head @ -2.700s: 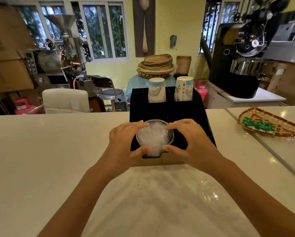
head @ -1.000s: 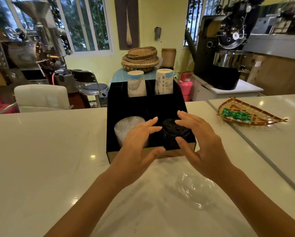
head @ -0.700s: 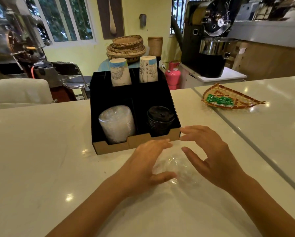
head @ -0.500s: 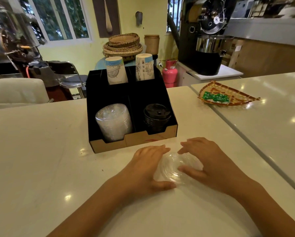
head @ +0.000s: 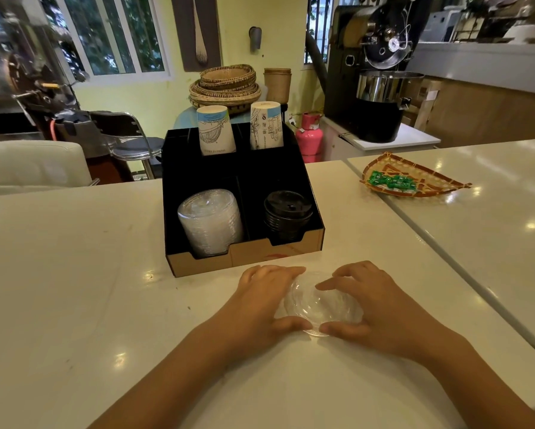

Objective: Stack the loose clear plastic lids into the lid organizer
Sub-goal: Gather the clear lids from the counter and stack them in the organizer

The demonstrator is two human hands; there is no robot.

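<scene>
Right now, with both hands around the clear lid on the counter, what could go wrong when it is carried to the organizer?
1. The loose clear lid is thin and held only at its rim by the left hand and right hand; it might flex or slip.
2. The clear lid stack already stands tall in the organizer, so a careless placement may tip it.

Left hand (head: 261, 300) and right hand (head: 380, 308) curl inward, fingertips nearly meeting.

Clear lid (head: 320, 305) edges partly hidden under both hands; forearms cut off by bottom edge; cup print unreadable.
</scene>
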